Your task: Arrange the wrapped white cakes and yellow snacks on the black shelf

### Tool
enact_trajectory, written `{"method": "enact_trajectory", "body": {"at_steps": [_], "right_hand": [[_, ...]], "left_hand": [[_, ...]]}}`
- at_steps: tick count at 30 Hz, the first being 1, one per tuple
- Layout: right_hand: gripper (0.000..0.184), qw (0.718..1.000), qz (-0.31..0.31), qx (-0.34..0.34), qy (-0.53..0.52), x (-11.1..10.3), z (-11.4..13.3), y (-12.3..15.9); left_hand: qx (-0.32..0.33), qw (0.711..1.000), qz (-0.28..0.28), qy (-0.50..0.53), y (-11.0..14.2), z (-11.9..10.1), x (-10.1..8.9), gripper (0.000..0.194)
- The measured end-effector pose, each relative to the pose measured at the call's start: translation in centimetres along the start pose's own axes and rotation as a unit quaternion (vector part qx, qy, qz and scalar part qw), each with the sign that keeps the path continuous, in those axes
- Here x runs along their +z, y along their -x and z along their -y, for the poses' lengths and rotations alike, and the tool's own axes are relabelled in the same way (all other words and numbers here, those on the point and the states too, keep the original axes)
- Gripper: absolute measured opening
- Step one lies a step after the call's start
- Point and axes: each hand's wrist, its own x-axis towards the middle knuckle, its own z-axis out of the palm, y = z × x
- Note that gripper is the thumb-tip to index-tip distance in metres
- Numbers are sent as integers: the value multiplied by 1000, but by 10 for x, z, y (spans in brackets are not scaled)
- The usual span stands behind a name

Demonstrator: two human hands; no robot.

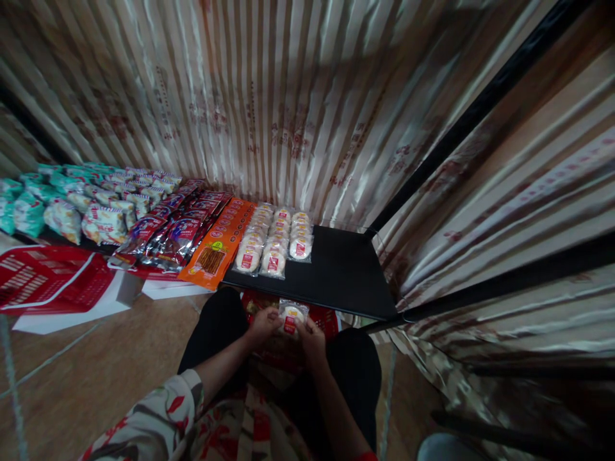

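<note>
Between my two hands is a wrapped rice cracker packet [293,314], clear with a red label and a round white cracker inside. My left hand [266,323] pinches its left edge, and my right hand [311,338] pinches its right edge. The packet is held over my lap, just in front of the black shelf [350,269]. Beyond it on the shelf lie similar rice cracker packets [275,246], overlapping in three columns. A red bag or basket [327,320] shows partly beneath my hands, mostly hidden.
Left of the crackers lie an orange snack packet [211,256], dark red packets [180,224], white bags [103,221] and green bags [31,211]. A red basket [52,278] stands at lower left. Black poles [442,153] and striped curtain [269,96] enclose the shelf.
</note>
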Motion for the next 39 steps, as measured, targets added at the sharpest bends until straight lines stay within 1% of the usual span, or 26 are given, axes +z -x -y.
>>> {"method": "enact_trajectory", "body": {"at_steps": [3,5,7,10,14,18,21,25,28,30,34,39], "right_hand": [[56,995,33,57,-77,0,12,1],[55,992,38,59,-101,-1,20,2],[52,993,37,48,-106,-4,27,2],[50,996,22,27,-77,-10,33,1],[49,1000,-21,-6,1,-18,39,-1],[48,999,-28,-18,35,-24,42,-6],[45,998,-35,-29,51,-27,45,-12],[46,998,-51,-28,18,-27,57,-23],[47,998,-51,-22,-14,-26,67,-35],[47,998,-50,-29,-29,-26,72,-43],[44,998,-48,-49,-17,-28,77,-61],[42,997,-34,-66,0,-24,76,-80]], "left_hand": [[9,999,6,48,0,-4,4,16],[34,998,6,62,0,-8,6,14],[60,996,-1,63,0,-14,8,12],[81,995,-16,50,1,-25,10,11],[102,994,-30,12,4,-42,12,10],[109,993,-45,-11,4,-55,15,10],[121,990,-59,-30,1,-63,17,13],[139,984,-87,-70,1,-74,19,21],[175,973,-115,-98,2,-80,21,31],[200,963,-130,-128,3,-82,24,38],[235,942,-129,-203,2,-86,28,46],[234,924,-109,-281,-4,-88,33,53]]}}
